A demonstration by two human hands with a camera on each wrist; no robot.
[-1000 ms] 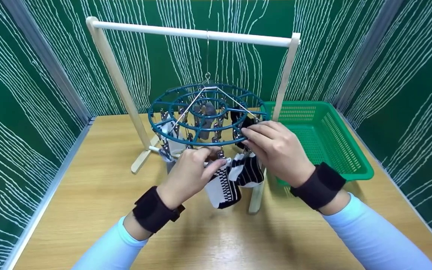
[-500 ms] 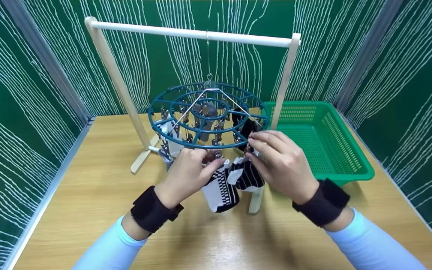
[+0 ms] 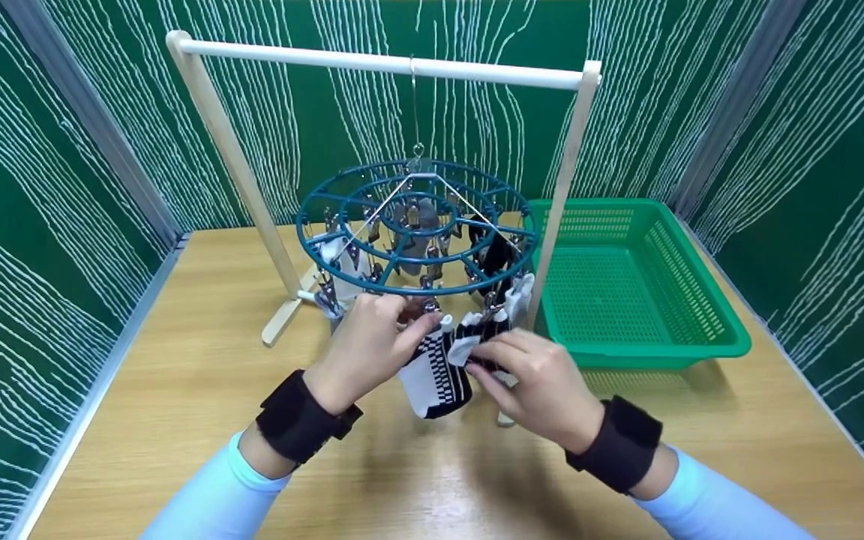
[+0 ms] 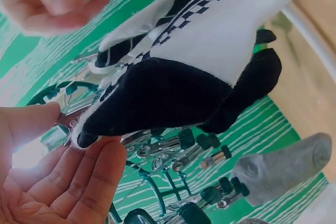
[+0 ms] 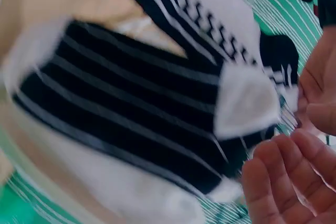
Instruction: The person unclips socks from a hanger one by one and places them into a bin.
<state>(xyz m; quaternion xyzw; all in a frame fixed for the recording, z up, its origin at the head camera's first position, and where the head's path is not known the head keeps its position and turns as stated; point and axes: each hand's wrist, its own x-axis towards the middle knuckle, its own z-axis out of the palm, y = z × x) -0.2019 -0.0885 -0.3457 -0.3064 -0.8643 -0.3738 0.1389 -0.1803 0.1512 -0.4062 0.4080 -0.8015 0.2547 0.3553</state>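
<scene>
A round blue-green clip hanger [image 3: 394, 289] holds several socks by metal clips. A white and black sock with a checkered band [image 3: 433, 384] hangs at its front. My left hand [image 3: 368, 337] pinches this sock's top edge at its clip [image 4: 65, 123], thumb on one side and fingers on the other. Just to the right hangs a black sock with thin stripes and a white heel [image 5: 121, 103]. My right hand [image 3: 541, 382] is beside that striped sock, its fingers loosely bent in the left wrist view and holding nothing.
The hanger hooks over the white bar [image 3: 312, 56] of a wooden stand. A grey sock [image 4: 283, 166] and other socks hang farther back. A green basket [image 3: 702, 352] stands at the right on the wooden table [image 3: 199, 420].
My right hand has come down from the hanger's rim and the striped sock's clip to beside the sock's body. My left hand has stayed at the checkered sock, shifting slightly left.
</scene>
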